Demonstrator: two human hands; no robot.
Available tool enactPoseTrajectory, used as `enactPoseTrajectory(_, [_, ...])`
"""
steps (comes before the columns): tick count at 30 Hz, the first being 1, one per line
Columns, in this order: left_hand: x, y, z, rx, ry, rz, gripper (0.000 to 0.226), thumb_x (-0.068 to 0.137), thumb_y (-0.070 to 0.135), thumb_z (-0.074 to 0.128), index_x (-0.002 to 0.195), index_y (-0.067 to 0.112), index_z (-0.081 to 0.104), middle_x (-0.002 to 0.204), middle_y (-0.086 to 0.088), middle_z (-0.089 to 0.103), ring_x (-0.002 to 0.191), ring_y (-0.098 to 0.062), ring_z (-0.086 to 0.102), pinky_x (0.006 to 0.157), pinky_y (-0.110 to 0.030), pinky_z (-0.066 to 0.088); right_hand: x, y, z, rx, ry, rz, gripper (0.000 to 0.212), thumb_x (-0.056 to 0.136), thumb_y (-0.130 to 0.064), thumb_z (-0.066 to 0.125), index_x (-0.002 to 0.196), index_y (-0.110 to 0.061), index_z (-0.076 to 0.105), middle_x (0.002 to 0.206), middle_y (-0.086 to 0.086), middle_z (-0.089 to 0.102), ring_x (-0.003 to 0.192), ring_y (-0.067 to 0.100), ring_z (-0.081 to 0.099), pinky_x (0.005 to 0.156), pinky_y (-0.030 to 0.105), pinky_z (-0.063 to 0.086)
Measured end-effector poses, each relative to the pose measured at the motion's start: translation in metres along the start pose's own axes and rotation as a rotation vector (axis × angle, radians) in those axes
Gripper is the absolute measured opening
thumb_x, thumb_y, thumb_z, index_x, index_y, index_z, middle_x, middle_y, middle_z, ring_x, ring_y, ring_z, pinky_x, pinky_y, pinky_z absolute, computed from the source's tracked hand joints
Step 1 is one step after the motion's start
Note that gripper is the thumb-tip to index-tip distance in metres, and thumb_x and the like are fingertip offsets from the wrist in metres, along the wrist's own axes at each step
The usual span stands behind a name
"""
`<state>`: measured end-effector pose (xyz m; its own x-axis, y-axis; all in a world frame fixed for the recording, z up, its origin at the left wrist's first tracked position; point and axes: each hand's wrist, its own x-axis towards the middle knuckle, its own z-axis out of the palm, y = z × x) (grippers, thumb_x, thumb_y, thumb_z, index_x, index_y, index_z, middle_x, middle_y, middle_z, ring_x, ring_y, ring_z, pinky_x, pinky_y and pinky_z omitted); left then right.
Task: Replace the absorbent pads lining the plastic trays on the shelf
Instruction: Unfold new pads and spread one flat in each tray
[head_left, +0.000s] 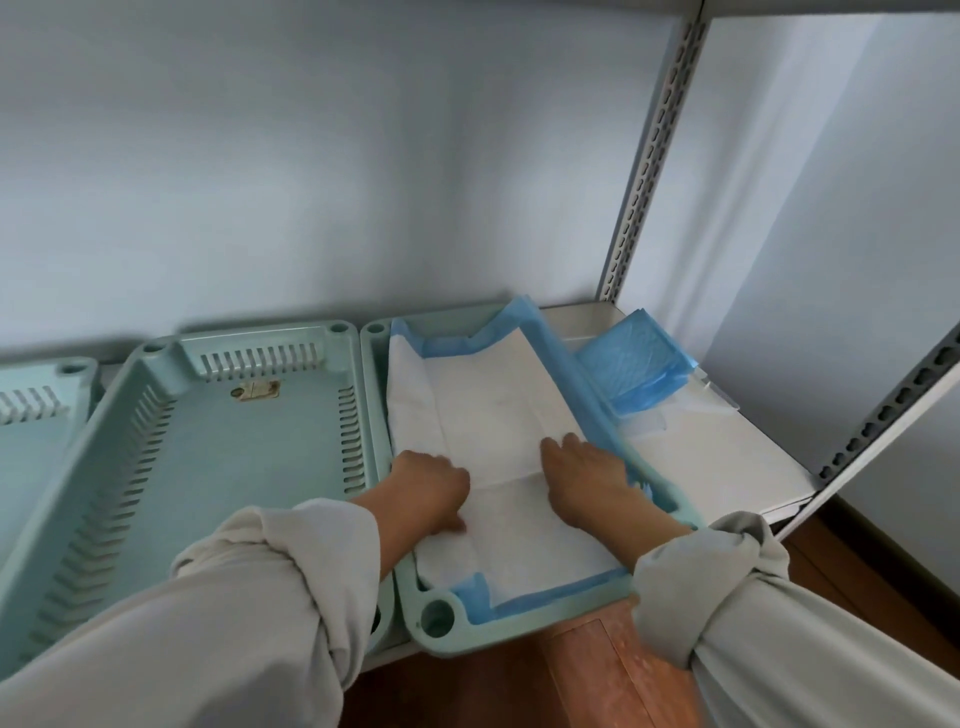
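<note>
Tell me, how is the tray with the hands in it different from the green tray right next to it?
The right tray is lined with a white pad edged in blue; the middle tray has a bare bottom. Both hands, the left hand and the right hand, press on the right tray's pad; nothing touches the middle tray. The middle tray has a small sticker near its back wall. Both are pale green plastic.

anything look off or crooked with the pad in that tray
The pad isn't flat yet: its blue edges ride up over the right tray rim, bunched at the far corner. Both hands press on it. The middle tray has none.
</note>
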<state>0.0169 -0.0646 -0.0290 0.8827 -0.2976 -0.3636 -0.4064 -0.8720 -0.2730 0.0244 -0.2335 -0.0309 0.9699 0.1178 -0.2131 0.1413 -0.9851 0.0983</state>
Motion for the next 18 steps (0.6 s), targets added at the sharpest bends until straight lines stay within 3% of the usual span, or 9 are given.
enactPoseTrajectory(1, [0.005,-0.003,0.000,-0.034,0.076,-0.012,0.041,0.094,0.026,0.053,0.130,0.009,0.042,0.128,-0.012,0.049,0.114,-0.028,0.052,0.087,-0.037,0.044,0.006,-0.004,0.003,0.089,0.030,-0.052,0.046,0.096,-0.017,0.044,0.140,-0.014,0.032,0.145,0.011,0.035,0.131,0.029,0.040,0.102,0.040,0.038])
enactPoseTrajectory(3, [0.020,-0.004,0.002,-0.180,0.138,-0.017,0.050,0.095,0.010,0.047,0.142,0.009,0.030,0.144,-0.016,0.033,0.130,-0.030,0.039,0.101,-0.040,0.042,0.018,-0.012,0.010,0.179,-0.030,-0.149,0.057,0.099,-0.032,0.040,0.150,-0.019,0.018,0.158,0.008,0.014,0.144,0.027,0.020,0.114,0.043,0.026])
enactPoseTrajectory(6, [0.035,-0.003,0.006,-0.582,0.016,-0.148,0.069,0.100,0.026,0.041,0.152,0.010,-0.001,0.159,-0.015,-0.005,0.147,-0.032,0.000,0.120,-0.042,0.012,0.033,-0.013,0.020,0.193,-0.157,-0.167,0.068,0.098,-0.048,0.035,0.153,-0.024,0.003,0.161,0.006,-0.007,0.148,0.024,-0.003,0.120,0.045,0.011])
enactPoseTrajectory(9, [0.046,-0.005,0.014,-0.871,-0.004,-0.355,0.088,0.094,0.036,0.051,0.150,0.005,-0.010,0.156,-0.019,-0.015,0.147,-0.033,-0.008,0.120,-0.038,0.005,0.042,0.004,0.030,0.211,-0.147,-0.078,0.073,0.096,-0.056,0.033,0.153,-0.027,-0.002,0.160,0.003,-0.012,0.148,0.023,-0.008,0.120,0.047,0.006])
enactPoseTrajectory(12, [0.051,-0.004,0.015,-1.086,0.066,-0.499,0.086,0.094,0.023,0.053,0.150,0.004,-0.009,0.156,-0.017,-0.019,0.147,-0.030,-0.006,0.120,-0.035,0.009,0.049,0.016,0.033,0.267,-0.146,0.081,0.078,0.095,-0.056,0.035,0.153,-0.020,-0.003,0.160,0.009,-0.011,0.148,0.027,-0.003,0.119,0.047,0.010])
enactPoseTrajectory(15, [0.061,-0.010,0.011,-1.036,0.062,-0.546,0.078,0.094,0.019,0.048,0.151,0.005,-0.004,0.157,-0.016,-0.012,0.147,-0.031,-0.003,0.120,-0.039,0.009,0.059,0.001,0.021,0.205,-0.100,0.082,0.074,0.097,-0.045,0.039,0.152,-0.012,0.003,0.159,0.015,-0.001,0.147,0.032,0.005,0.117,0.048,0.018])
enactPoseTrajectory(18, [0.073,-0.025,0.006,-0.759,0.151,-0.415,0.069,0.096,0.016,0.041,0.151,0.008,0.001,0.158,-0.015,-0.001,0.147,-0.032,0.002,0.119,-0.042,0.011,0.079,-0.023,0.005,0.194,-0.018,-0.075,0.064,0.101,-0.036,0.035,0.153,-0.016,0.005,0.161,0.009,-0.002,0.148,0.026,0.002,0.119,0.044,0.014])
